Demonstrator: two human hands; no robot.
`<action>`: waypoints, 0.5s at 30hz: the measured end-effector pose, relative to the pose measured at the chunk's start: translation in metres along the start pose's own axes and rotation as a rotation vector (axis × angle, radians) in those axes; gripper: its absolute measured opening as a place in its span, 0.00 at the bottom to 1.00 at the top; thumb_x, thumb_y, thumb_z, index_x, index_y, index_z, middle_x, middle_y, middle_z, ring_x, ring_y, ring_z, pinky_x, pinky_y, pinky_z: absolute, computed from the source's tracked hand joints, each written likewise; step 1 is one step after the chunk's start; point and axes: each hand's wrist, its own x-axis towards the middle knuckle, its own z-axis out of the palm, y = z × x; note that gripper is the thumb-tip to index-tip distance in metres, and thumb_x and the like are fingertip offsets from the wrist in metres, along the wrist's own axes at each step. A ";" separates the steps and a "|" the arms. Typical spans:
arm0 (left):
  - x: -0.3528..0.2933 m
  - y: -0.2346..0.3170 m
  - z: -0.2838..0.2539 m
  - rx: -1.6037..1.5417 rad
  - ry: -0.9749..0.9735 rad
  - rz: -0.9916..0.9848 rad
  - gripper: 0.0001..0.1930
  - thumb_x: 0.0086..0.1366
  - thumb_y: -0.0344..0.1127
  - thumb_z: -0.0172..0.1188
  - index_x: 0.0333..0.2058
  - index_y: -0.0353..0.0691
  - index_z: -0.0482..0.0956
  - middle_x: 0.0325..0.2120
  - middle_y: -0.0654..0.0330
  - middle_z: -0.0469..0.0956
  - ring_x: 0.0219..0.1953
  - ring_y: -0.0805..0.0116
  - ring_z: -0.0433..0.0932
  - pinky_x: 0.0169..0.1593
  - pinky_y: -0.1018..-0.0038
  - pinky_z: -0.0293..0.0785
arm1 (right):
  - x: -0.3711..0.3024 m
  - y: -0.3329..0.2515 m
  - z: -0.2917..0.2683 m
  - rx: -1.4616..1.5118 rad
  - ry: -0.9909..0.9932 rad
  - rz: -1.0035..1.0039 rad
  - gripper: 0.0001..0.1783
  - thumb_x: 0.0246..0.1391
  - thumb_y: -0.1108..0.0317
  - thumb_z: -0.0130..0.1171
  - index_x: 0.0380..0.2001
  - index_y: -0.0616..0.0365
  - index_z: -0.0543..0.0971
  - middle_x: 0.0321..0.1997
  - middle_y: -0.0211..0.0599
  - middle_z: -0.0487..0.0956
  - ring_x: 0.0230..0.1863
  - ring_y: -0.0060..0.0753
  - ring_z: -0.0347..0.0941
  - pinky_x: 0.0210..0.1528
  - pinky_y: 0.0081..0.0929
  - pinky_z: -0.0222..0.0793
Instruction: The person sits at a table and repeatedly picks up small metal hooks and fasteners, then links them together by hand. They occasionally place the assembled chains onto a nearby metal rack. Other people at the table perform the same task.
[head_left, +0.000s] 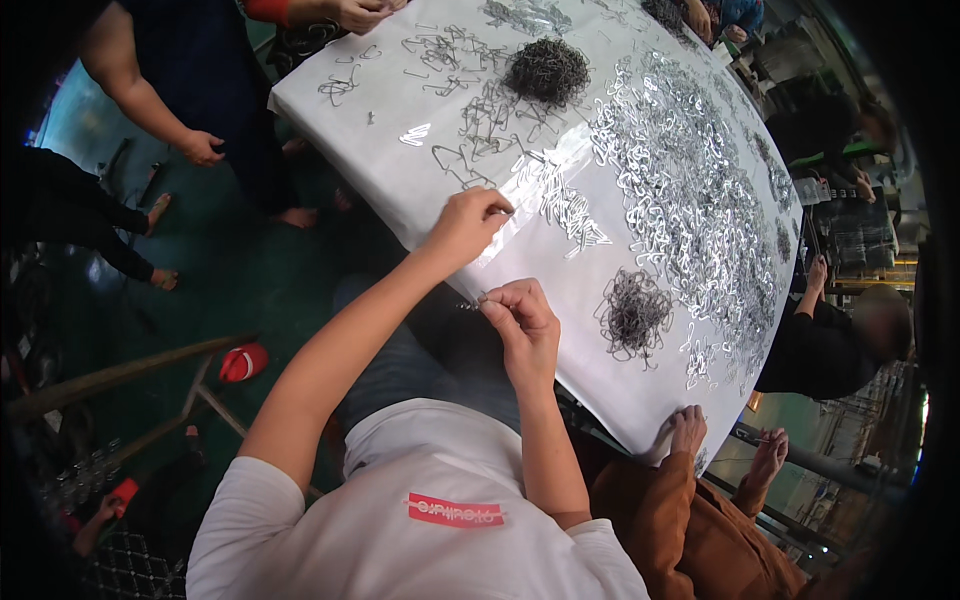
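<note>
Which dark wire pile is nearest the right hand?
The dark pile directly right of the right hand; other dark piles lie farther away on the table.

the head camera (left fisheye) looks down, close above the shirt (400,540); it faces the table (585,290)

White-topped table (375,165): loose silvery hooks (690,190), dark wire tangles (547,72).

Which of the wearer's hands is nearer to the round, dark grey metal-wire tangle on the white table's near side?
Right. The right hand is left of the tangle; the left hand is farther left and higher in the picture.
</note>
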 end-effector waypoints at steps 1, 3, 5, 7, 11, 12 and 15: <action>-0.014 0.007 -0.012 -0.056 -0.004 -0.036 0.10 0.56 0.29 0.62 0.37 0.34 0.81 0.30 0.57 0.80 0.32 0.68 0.78 0.40 0.73 0.74 | 0.000 0.001 0.001 0.008 0.002 -0.012 0.04 0.50 0.72 0.63 0.30 0.60 0.82 0.30 0.31 0.73 0.30 0.23 0.69 0.33 0.20 0.63; -0.042 0.023 -0.032 -0.172 -0.010 -0.110 0.10 0.57 0.31 0.63 0.37 0.34 0.81 0.31 0.59 0.81 0.33 0.74 0.78 0.40 0.76 0.74 | 0.001 0.002 0.005 0.021 -0.002 -0.032 0.04 0.50 0.72 0.63 0.30 0.60 0.82 0.30 0.31 0.73 0.30 0.23 0.68 0.32 0.20 0.63; -0.066 0.039 -0.045 -0.254 0.004 -0.199 0.09 0.57 0.30 0.64 0.36 0.34 0.81 0.30 0.59 0.83 0.33 0.75 0.80 0.40 0.78 0.75 | 0.002 0.002 0.008 0.004 -0.002 -0.072 0.04 0.50 0.73 0.64 0.30 0.60 0.82 0.30 0.30 0.73 0.29 0.22 0.68 0.31 0.20 0.62; -0.081 0.052 -0.056 -0.343 0.017 -0.238 0.08 0.58 0.29 0.64 0.36 0.33 0.81 0.30 0.60 0.82 0.33 0.76 0.79 0.40 0.79 0.75 | 0.003 0.000 0.011 -0.013 -0.004 -0.078 0.04 0.49 0.73 0.64 0.30 0.60 0.82 0.30 0.30 0.73 0.29 0.22 0.68 0.31 0.20 0.61; -0.097 0.065 -0.066 -0.412 0.031 -0.247 0.07 0.59 0.27 0.63 0.37 0.32 0.81 0.31 0.61 0.81 0.34 0.78 0.77 0.41 0.81 0.74 | 0.003 -0.003 0.017 -0.017 -0.011 -0.086 0.04 0.49 0.73 0.64 0.30 0.61 0.81 0.30 0.30 0.73 0.30 0.21 0.67 0.31 0.19 0.61; -0.099 0.067 -0.067 -0.400 0.038 -0.231 0.07 0.59 0.26 0.63 0.36 0.32 0.81 0.31 0.61 0.81 0.34 0.78 0.77 0.41 0.81 0.73 | 0.003 -0.003 0.019 -0.016 -0.006 -0.097 0.04 0.49 0.73 0.64 0.30 0.61 0.81 0.30 0.30 0.73 0.30 0.21 0.67 0.31 0.19 0.61; -0.103 0.069 -0.068 -0.290 0.116 -0.123 0.07 0.56 0.26 0.65 0.35 0.35 0.82 0.29 0.61 0.83 0.29 0.79 0.78 0.33 0.81 0.72 | 0.004 -0.004 0.022 -0.019 0.006 -0.131 0.04 0.49 0.73 0.64 0.30 0.61 0.81 0.29 0.29 0.72 0.30 0.22 0.67 0.31 0.20 0.61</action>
